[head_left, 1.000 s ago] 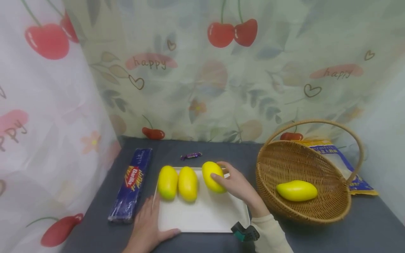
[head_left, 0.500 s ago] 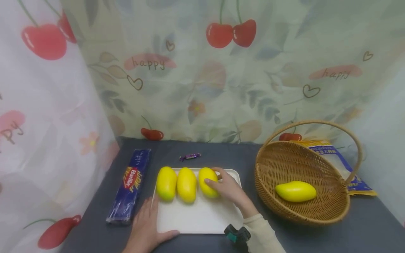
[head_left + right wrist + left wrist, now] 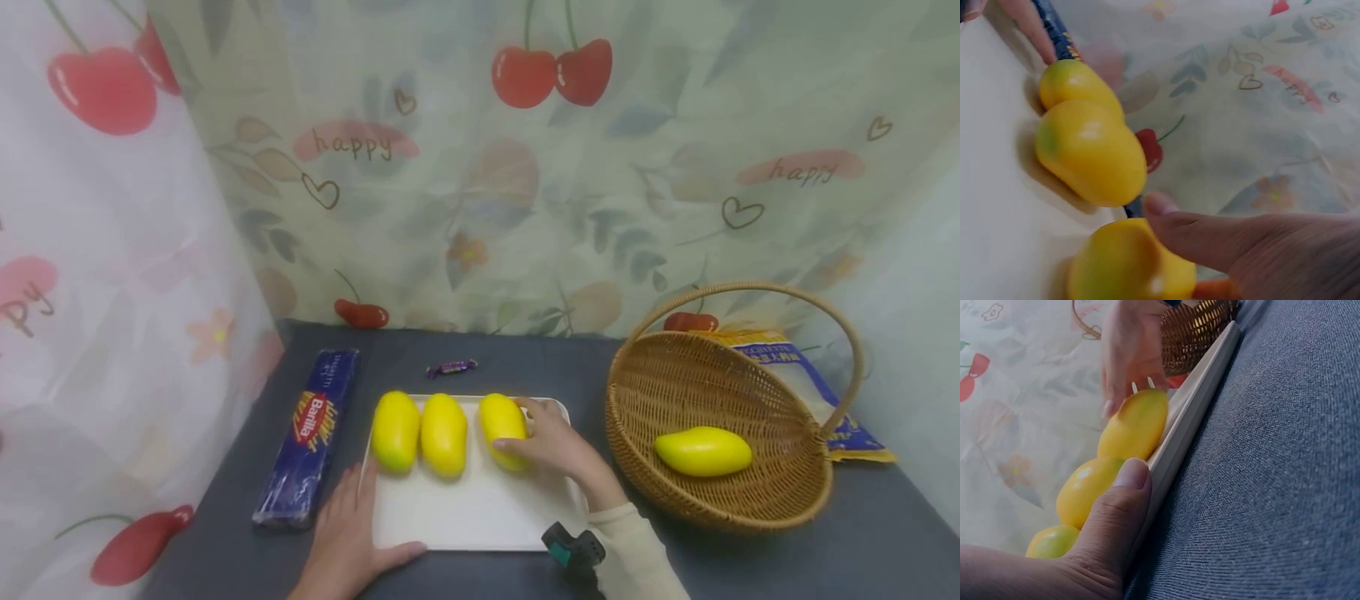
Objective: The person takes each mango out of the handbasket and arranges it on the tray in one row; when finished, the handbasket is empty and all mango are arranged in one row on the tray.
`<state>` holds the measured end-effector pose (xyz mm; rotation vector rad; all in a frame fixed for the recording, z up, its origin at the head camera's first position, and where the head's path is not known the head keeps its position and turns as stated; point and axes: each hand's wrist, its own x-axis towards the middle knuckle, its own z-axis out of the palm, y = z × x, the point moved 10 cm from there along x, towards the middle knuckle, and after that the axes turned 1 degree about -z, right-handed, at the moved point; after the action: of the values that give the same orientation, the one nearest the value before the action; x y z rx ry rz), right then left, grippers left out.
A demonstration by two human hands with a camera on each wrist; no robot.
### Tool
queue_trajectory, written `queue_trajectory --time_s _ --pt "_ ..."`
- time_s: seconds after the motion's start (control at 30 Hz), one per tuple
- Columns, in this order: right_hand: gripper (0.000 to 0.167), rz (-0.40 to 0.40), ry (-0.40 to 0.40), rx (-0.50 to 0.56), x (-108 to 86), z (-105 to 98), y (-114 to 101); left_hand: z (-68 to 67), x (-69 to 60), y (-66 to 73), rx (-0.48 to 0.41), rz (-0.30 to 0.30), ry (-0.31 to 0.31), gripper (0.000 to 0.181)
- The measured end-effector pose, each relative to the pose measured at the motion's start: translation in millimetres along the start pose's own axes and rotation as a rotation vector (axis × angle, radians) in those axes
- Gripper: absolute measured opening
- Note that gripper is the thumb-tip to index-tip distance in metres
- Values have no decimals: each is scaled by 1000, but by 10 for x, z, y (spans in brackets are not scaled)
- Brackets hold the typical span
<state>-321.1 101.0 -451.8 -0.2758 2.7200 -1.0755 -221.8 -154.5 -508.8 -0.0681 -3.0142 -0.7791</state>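
Three yellow mangoes with greenish ends are at the white tray's (image 3: 442, 521) far side: a left mango (image 3: 396, 432), a middle mango (image 3: 444, 435) beside it, and a right mango (image 3: 502, 429) a small gap away. My right hand (image 3: 558, 442) holds the right mango, thumb across its near face and fingers at its far right side, partly hidden. In the right wrist view, the thumb (image 3: 1197, 237) lies over that mango (image 3: 1125, 265). My left hand (image 3: 345, 533) rests along the tray's left edge, fingers straight, thumb (image 3: 1116, 512) along the near edge.
A wicker basket (image 3: 787, 492) with a tall handle stands at the right, with another mango (image 3: 703, 452) inside. Behind it lies a blue and yellow bag (image 3: 806, 375). A blue Barilla spaghetti pack (image 3: 307, 442) lies left of the tray. A purple wrapped candy (image 3: 452, 367) lies beyond it.
The right hand has lowered the right mango toward the tray, moving it left beside the middle one, then slightly back to the right. The left hand has stayed at the tray's edge.
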Motion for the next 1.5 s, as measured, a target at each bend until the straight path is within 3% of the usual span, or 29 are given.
queue_trajectory --time_s 0.3,0.67,1.2,1.5 --pt "82 15 -120 53 -38 2 55 0 4 8 -6 -22 -26 139" --pt "81 -20 -63 81 37 93 27 -18 -6 24 -2 -5 -7 138" --pt "84 -17 -59 108 43 180 -25 -23 -14 25 1 -2 0 138" --pt "86 35 -80 123 22 206 -7 1 4 4 2 -14 -12 139"
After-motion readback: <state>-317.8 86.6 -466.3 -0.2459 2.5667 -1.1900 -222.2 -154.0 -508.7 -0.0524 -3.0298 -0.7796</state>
